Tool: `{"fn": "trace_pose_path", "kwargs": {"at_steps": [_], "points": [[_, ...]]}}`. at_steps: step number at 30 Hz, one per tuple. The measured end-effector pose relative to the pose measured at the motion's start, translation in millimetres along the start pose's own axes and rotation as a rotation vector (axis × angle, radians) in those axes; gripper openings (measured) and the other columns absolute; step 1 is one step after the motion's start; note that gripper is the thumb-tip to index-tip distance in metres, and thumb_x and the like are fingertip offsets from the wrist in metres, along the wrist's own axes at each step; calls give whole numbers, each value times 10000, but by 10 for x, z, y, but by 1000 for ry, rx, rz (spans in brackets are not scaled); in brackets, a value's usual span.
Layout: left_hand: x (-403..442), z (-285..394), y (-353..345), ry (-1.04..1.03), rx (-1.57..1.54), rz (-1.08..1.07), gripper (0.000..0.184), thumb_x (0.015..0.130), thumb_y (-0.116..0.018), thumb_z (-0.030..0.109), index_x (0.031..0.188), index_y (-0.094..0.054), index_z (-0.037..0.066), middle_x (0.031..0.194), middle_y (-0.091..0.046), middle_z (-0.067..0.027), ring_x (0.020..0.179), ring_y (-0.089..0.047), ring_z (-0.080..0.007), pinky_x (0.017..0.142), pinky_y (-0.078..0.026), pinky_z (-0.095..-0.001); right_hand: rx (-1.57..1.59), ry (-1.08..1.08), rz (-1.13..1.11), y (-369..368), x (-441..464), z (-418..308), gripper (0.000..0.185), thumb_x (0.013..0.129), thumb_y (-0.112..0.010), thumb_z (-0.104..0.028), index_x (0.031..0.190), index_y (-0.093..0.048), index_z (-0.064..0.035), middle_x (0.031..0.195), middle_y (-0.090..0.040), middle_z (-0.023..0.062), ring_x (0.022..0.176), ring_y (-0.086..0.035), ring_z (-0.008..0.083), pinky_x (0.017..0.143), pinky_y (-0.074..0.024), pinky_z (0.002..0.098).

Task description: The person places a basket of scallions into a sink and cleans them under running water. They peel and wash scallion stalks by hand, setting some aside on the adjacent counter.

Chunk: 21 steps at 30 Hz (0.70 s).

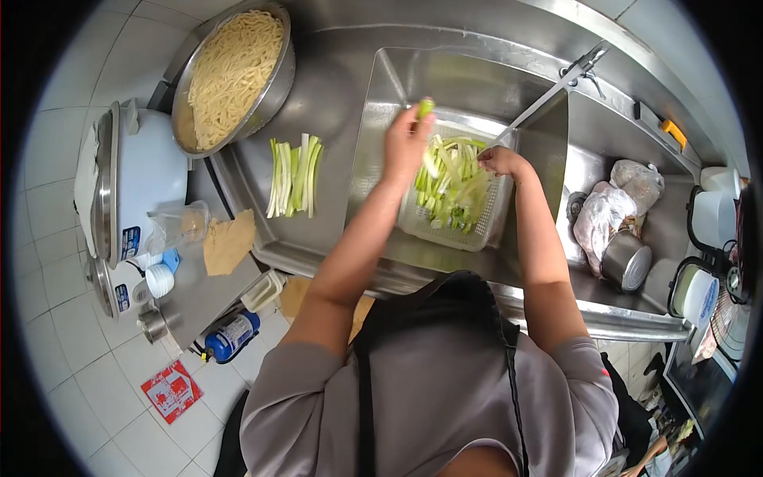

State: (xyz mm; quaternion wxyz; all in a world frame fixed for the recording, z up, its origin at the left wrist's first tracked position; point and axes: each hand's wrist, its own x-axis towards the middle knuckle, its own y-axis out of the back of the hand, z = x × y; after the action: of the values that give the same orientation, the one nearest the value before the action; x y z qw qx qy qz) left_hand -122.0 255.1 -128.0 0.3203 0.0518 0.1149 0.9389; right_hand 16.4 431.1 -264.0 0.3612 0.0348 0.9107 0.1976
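A: so what step is this, just filling the basket (499,208)?

B: looks more like handling the cut greens (453,187) by hand, sorting or rinsing, hard to say which. They're loose in the basket, and that's sitting down in the sink (385,103).

A: what are the hands up to?

B: left hand (405,147) is up by the basket's far left side, fingers closed around a green piece (427,106) that pokes out past them. Right hand (499,161) is at the right edge of the greens, fingers curled. Can't tell if there's anything in them. The tap spout (544,98) angles down toward that hand, but I can't make out any water.

A: and the long stalks (294,175)?

B: lined up side by side on the steel counter (334,87) left of the sink, near the bowl (278,95) of noodles (234,75). Neither hand is touching them.

A: what would the next move need?

B: imo a firm grip on the left so that piece doesn't slip, and a light touch on the right. The basket looks pretty full, so rough stirring could tip bits over the rim.
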Motion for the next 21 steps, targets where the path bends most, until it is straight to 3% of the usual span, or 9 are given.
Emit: {"fn": "trace_pose_path", "kwargs": {"at_steps": [3, 5, 8, 10, 12, 14, 17, 18, 21], "points": [[-27, 210, 593, 21, 411, 79, 282, 805, -523, 248, 1019, -561, 69, 813, -521, -84, 707, -516, -161, 642, -415, -269, 203, -201, -7, -173, 6, 138, 355, 735, -576, -229, 1023, -538, -25, 904, -581, 81, 724, -565, 158, 555, -483, 284], [39, -102, 959, -101, 577, 160, 260, 811, -502, 234, 995, -571, 64, 835, -516, -114, 736, -520, -217, 672, -416, -313, 200, -243, -31, -387, 238, 249, 356, 743, -562, -227, 1027, -526, -16, 909, -576, 85, 718, -571, 164, 547, -485, 285], [27, -448, 1351, -176, 920, 151, 302, 778, -535, 221, 1031, -543, 56, 909, -502, -113, 843, -488, -260, 746, -395, -335, 344, -130, -62, -883, 470, 301, 316, 752, -535, -198, 1023, -546, -36, 920, -572, 112, 739, -572, 181, 545, -488, 290], [2, -573, 1489, -304, 1235, 137, 359, 759, -552, 225, 1071, -511, 51, 950, -490, -102, 891, -464, -265, 775, -380, -338, 373, -97, -72, -1205, 543, 143, 324, 747, -523, -190, 1044, -545, -62, 965, -565, 117, 823, -551, 203, 665, -471, 313], [-19, -597, 1565, -334, 1292, 137, 404, 751, -558, 232, 1103, -477, 50, 986, -471, -93, 918, -445, -259, 790, -368, -346, 310, 34, -20, -1660, 821, 256, 349, 725, -527, -185, 1060, -542, -89, 985, -562, 133, 885, -516, 236, 814, -392, 296], [-36, -575, 1607, -334, 1306, 144, 429, 759, -551, 235, 1134, -444, 55, 1010, -450, -91, 920, -431, -263, 801, -353, -369, 360, 14, -37, -2114, 1148, 441, 386, 700, -564, -184, 1074, -531, -93, 984, -560, 172, 863, -545, 241, 783, -413, 295], [-14, -398, 1595, -389, 1234, 203, 402, 763, -547, 223, 1118, -461, 56, 1014, -442, -93, 919, -423, -275, 798, -344, -383, 297, -65, 116, -2281, 1137, 258, 394, 694, -585, -199, 1071, -533, -96, 936, -576, 175, 816, -567, 242, 754, -423, 299], [-14, -310, 1563, -414, 1184, 207, 382, 764, -544, 217, 1103, -471, 58, 1005, -445, -97, 915, -423, -279, 798, -341, -386, 423, -35, 231, -2404, 1232, 339, 353, 686, -596, -219, 1009, -568, -80, 869, -599, 161, 751, -581, 244, 724, -437, 302], [-86, -68, 1322, -473, 1010, 159, 320, 769, -531, 181, 1061, -499, 55, 958, -463, -110, 886, -433, -286, 784, -341, -381, 306, -171, 147, -1987, 1211, 219, 288, 682, -625, -134, 956, -591, -52, 893, -600, 94, 708, -567, 174, 648, -460, 310]]}}
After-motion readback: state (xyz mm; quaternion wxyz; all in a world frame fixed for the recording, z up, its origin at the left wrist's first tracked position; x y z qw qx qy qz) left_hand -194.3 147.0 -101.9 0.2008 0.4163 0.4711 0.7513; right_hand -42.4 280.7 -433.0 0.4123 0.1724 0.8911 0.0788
